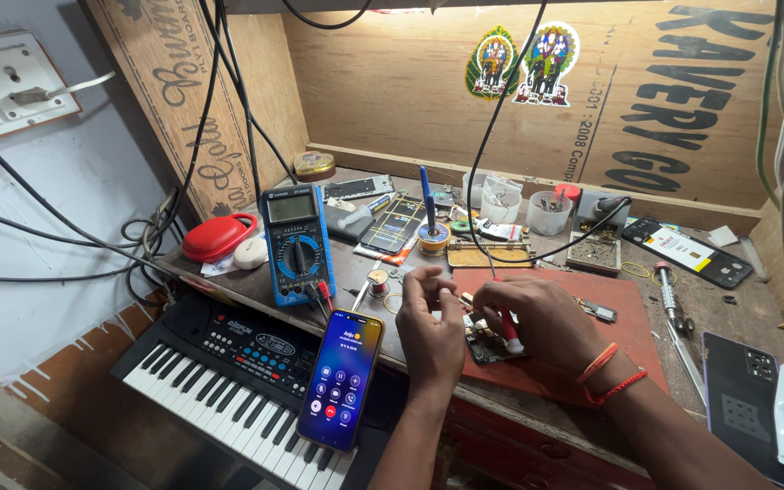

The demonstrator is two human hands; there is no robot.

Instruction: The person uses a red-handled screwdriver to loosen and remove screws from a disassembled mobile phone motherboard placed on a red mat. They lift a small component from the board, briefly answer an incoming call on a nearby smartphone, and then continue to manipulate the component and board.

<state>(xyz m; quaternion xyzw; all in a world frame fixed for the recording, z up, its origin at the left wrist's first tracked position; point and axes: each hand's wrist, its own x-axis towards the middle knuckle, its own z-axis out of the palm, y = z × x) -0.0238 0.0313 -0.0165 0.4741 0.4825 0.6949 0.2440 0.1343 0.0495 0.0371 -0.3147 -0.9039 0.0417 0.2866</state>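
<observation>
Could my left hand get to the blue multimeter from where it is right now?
Probably yes. The left hand sits at the small circuit board, and the blue multimeter stands propped to its left on the bench. Only its probe leads and a small solder spool lie between, both low.

We could not make out the small dark circuit board (485, 347), mostly hidden beneath our right hand (546, 322); the black phone back panel (744, 399) ran off the bottom edge.

Left hand (430, 319) pinches a thin wire; right hand (537, 318) grips a red-handled soldering iron (507, 328) over a circuit board (485, 346) (on red mat (619, 340))
</observation>
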